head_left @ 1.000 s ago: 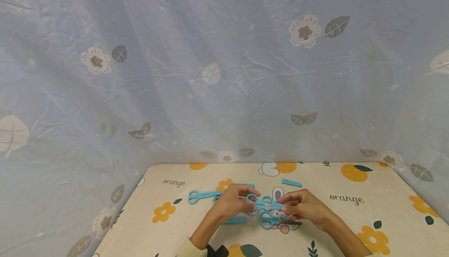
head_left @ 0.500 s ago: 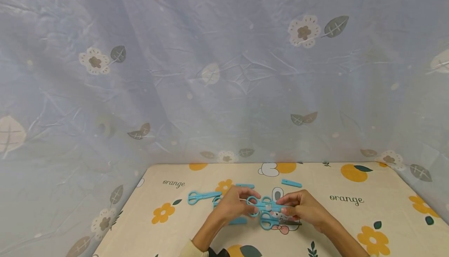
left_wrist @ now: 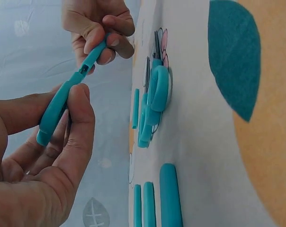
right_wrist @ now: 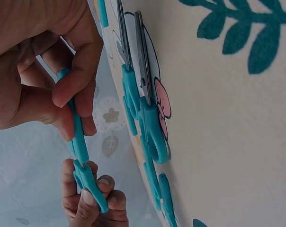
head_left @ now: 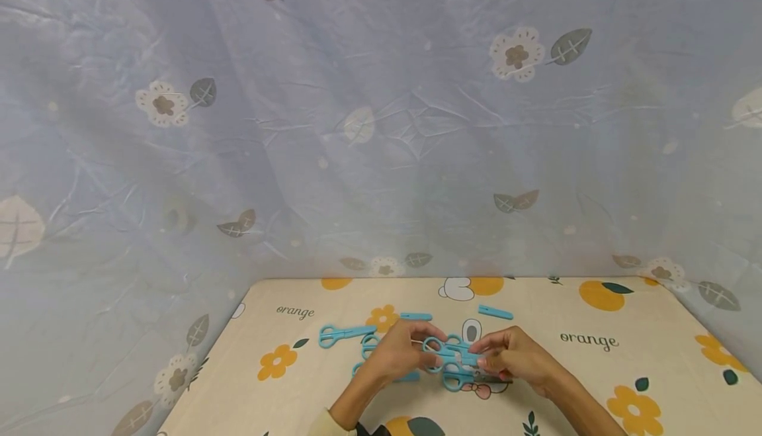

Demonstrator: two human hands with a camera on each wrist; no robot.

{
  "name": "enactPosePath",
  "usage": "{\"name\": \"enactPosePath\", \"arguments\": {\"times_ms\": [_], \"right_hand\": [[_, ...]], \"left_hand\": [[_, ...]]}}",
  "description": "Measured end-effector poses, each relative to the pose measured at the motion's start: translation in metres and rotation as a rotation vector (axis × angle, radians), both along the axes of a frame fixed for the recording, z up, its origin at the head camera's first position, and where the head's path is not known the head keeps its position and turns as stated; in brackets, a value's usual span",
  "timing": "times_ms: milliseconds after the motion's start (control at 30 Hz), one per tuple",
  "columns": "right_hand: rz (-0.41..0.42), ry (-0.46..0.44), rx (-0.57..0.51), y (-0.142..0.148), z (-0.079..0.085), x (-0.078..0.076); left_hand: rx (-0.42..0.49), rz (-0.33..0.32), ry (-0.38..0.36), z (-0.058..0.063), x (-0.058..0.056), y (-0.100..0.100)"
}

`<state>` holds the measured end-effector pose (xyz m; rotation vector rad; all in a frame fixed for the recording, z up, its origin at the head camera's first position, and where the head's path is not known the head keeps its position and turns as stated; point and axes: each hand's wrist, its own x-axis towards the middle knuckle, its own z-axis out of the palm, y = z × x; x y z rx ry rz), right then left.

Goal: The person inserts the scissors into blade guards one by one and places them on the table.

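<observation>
My left hand [head_left: 400, 354] holds a pair of light-blue scissors [left_wrist: 53, 113] by the handle loops, thumb on one side and fingers on the other. My right hand [head_left: 516, 360] pinches the blue blade cover [right_wrist: 78, 137] of the same scissors between thumb and fingers. Cover and handle lie in line, with a narrow gap at the pivot showing in the right wrist view. Both hands are raised above the table. Below them lie two more blue scissors with bare metal blades; the nearer scissors [head_left: 457, 378] sit just in front of the held pair, the other scissors [right_wrist: 129, 90] behind.
Covered scissors [head_left: 345, 333] lie at the left, with more blue handles [head_left: 369, 345] partly hidden by my left hand. Loose blue covers [head_left: 495, 311] lie toward the back and near the left wrist. A patterned cloth [head_left: 661, 330] covers the table; a curtain [head_left: 381, 158] stands behind.
Both hands and the held scissors have shifted slightly nearer and to the right. Their grips look the same. The scissors on the table have stayed put.
</observation>
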<state>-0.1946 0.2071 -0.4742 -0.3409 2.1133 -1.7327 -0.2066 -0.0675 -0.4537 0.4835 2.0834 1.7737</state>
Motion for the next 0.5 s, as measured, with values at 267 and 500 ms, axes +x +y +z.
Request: {"name": "enactPosePath", "arguments": {"times_ms": [267,500], "right_hand": [[-0.008,0.008,0.008,-0.0019,-0.0004,0.0024],[-0.004,-0.014,-0.010,-0.0023,-0.0027,0.0009]], "left_hand": [[0.009,0.013,-0.050,-0.0031,0.0002,0.0008],[0.010,0.011,-0.027,-0.0032,0.0015,0.0035]]}}
